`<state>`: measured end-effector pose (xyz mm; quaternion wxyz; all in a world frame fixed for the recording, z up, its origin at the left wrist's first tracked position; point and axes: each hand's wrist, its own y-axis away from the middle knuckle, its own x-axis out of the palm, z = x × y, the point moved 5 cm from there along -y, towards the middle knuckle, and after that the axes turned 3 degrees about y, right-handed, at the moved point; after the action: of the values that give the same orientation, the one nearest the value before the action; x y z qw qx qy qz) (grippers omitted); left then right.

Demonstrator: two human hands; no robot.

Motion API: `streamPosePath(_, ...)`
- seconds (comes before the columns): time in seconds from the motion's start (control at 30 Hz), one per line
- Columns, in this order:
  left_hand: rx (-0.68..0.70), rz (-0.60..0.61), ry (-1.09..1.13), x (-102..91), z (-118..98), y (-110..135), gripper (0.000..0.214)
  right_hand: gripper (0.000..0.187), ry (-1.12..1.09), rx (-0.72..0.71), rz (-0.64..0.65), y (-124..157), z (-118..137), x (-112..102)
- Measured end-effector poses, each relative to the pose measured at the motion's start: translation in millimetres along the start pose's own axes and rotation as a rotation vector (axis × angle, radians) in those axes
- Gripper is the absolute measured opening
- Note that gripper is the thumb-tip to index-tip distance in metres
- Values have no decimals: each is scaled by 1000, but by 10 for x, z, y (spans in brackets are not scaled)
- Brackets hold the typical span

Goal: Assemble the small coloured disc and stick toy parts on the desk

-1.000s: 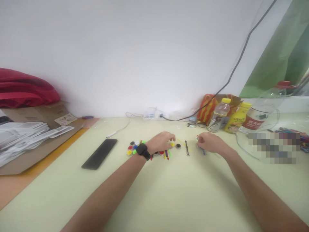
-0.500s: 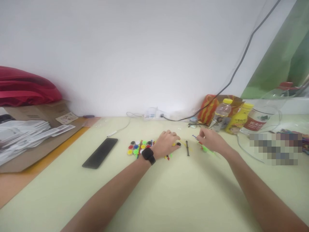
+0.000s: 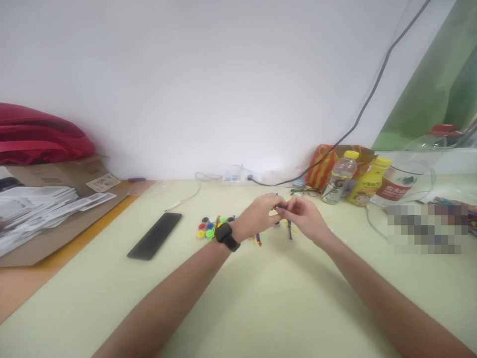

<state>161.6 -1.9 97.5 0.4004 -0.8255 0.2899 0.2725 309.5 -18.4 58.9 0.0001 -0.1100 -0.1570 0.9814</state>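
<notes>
My left hand (image 3: 257,215), with a black watch on its wrist, meets my right hand (image 3: 307,220) above the table. Both are closed in a pinch around a small blue plastic stick (image 3: 282,205), mostly hidden by the fingertips. A black stick (image 3: 290,232) lies on the table below my right fingers. Coloured round discs (image 3: 210,226) lie in rows left of my left hand, partly covered by its wrist. Small red, yellow and blue pieces (image 3: 258,239) show under my left hand.
A black phone (image 3: 154,236) lies on the left, near a pile of white packets (image 3: 33,209) on cardboard. At the back right stand a clear bottle (image 3: 340,179) and a yellow bottle (image 3: 368,183), with eyeglasses (image 3: 305,192) beside them. A power strip (image 3: 238,179) sits against the wall.
My right hand has moved left with the blue stick. My left hand has lifted off the pieces on the table, and the fingertips of both hands have come together at the stick.
</notes>
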Motion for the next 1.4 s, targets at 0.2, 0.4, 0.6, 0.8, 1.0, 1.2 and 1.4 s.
streamPosePath(0.2, 16, -15, 42, -182, 5, -25, 15, 36, -364, 203, 40, -8, -79, 5)
streamPosePath(0.4, 50, -4, 160, -212, -32, -34, 18, 29, -462, 224, 141, 9, -49, 32)
streamPosePath(0.6, 0, 9, 182, -194, -65, -21, 14, 26, -419, 251, 194, 33, -45, 66)
streamPosePath(0.8, -9, 23, 200, -173, -76, -14, 14, 25, -355, 208, 240, 37, -18, 68)
streamPosePath(1.0, -6, 52, 184, -166, -79, -18, 16, 22, -310, 178, 288, 36, -45, 60)
streamPosePath(1.2, -43, 114, 224, -73, -44, -3, 7, 19, -103, 142, 309, 56, -51, 67)
streamPosePath(1.4, -79, 154, 195, 2, -29, 5, 7, 15, 8, 148, 356, 71, -65, 56)
